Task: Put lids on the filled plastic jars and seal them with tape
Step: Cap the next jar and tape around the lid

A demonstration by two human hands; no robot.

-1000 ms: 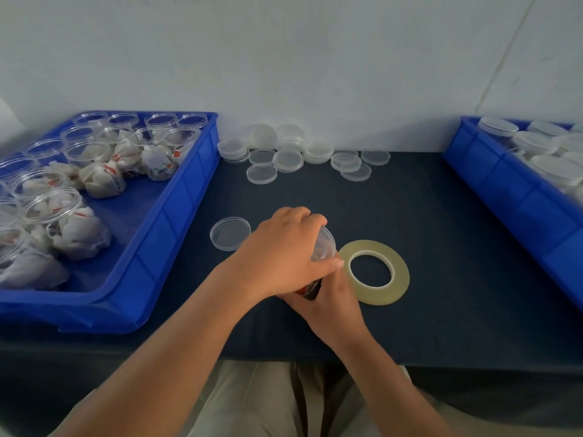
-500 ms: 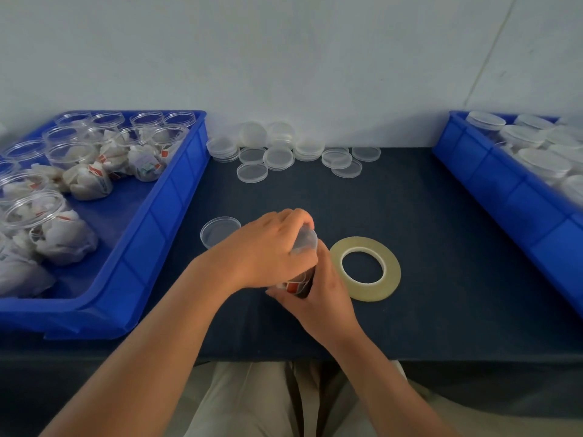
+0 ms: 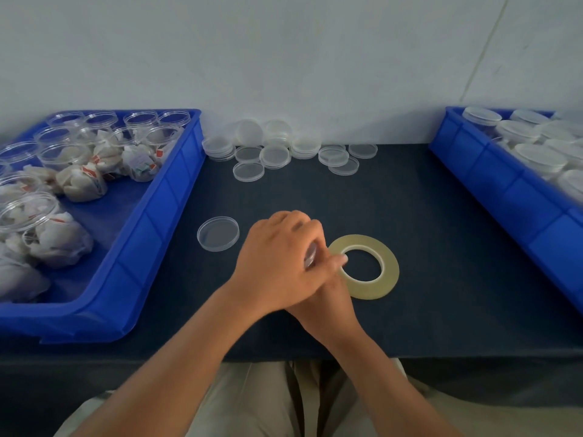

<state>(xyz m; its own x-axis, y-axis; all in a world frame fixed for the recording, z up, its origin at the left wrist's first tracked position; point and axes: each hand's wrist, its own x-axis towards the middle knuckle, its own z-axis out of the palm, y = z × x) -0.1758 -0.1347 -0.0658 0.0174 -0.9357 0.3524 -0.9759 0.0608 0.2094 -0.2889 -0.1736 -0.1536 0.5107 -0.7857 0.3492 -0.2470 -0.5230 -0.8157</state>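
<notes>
At the middle of the dark table both hands close round one small clear jar (image 3: 310, 257), of which only a sliver of rim shows. My left hand (image 3: 277, 263) covers it from above and the left, fingers curled over the top. My right hand (image 3: 328, 288) holds it from below, thumb pointing toward the roll of yellowish tape (image 3: 366, 266) lying flat just to the right. A single clear lid (image 3: 218, 233) lies to the left of the hands.
A blue tray (image 3: 151, 222) on the left holds several open jars filled with white wrapped packets. Another blue tray (image 3: 504, 190) on the right holds lidded jars. Several loose clear lids (image 3: 277, 149) lie by the wall at the back.
The left hand has slid further over the jar, hiding nearly all of it. Both hands sit slightly lower and nearer the tape roll, and the jar's red-marked contents are no longer visible.
</notes>
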